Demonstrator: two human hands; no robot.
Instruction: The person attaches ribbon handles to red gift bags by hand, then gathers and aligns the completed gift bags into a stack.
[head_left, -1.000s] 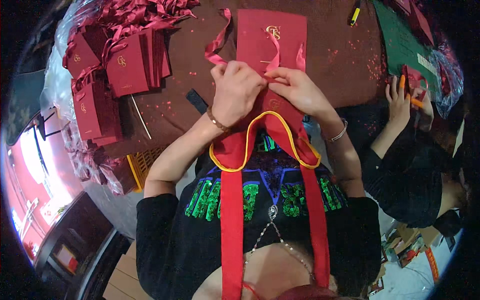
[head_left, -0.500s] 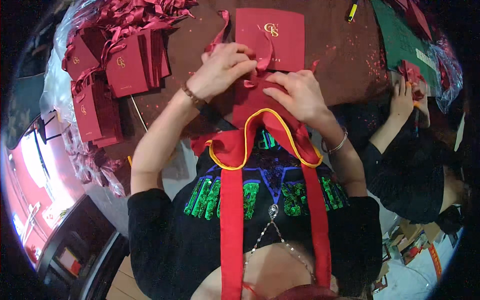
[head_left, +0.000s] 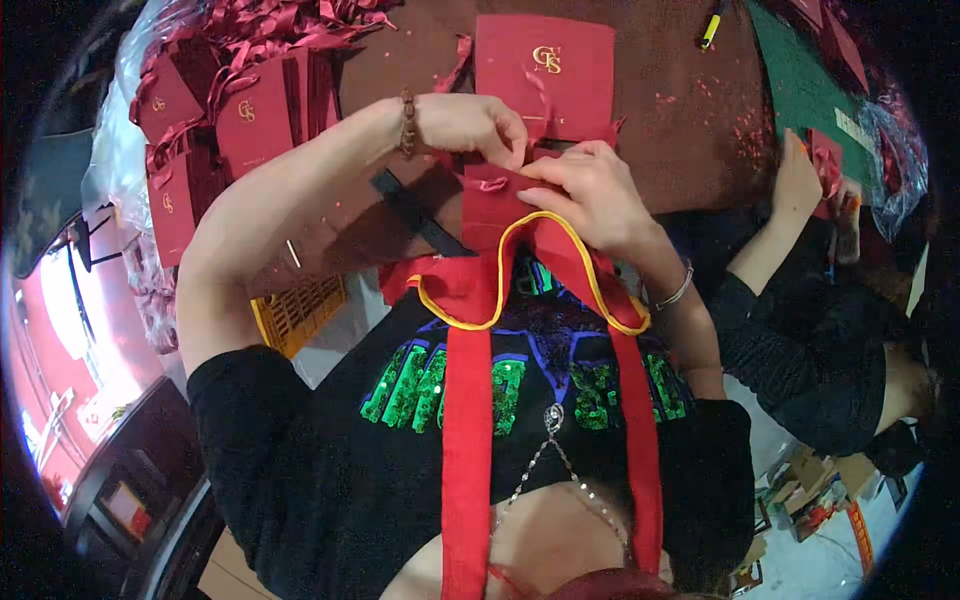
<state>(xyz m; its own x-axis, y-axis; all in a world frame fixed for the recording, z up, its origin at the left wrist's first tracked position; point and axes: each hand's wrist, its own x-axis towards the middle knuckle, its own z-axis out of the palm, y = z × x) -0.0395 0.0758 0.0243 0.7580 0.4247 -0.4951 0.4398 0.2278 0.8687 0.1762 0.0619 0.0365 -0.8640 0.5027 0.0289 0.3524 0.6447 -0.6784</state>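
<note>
A dark red paper bag (head_left: pixel 485 212) lies on the table's near edge, just in front of my apron. My left hand (head_left: pixel 482 130) is bent in from the left, its thumb and fingers pinched at the bag's far edge on dark red ribbon (head_left: pixel 541 95); the fingertips partly cover it. My right hand (head_left: pixel 597 195) grips the bag's right side, with thumb and fingers closed at its upper edge. A short ribbon loop (head_left: pixel 490 185) shows on the bag's face between the hands. Just beyond, another red bag (head_left: pixel 545 70) with a gold print lies flat.
Stacked red ribboned bags (head_left: pixel 255 115) and a heap of ribbons (head_left: pixel 270 25) fill the far left. A black strip (head_left: pixel 425 215) lies left of my bag. A yellow marker (head_left: pixel 711 30) is at the far right. Another person's hand (head_left: pixel 797 185) works at right. A yellow crate (head_left: pixel 300 312) stands below.
My left hand has turned and moved slightly right, closing in on the bag's far edge, with its elbow swung out left. My right hand stays almost in place.
</note>
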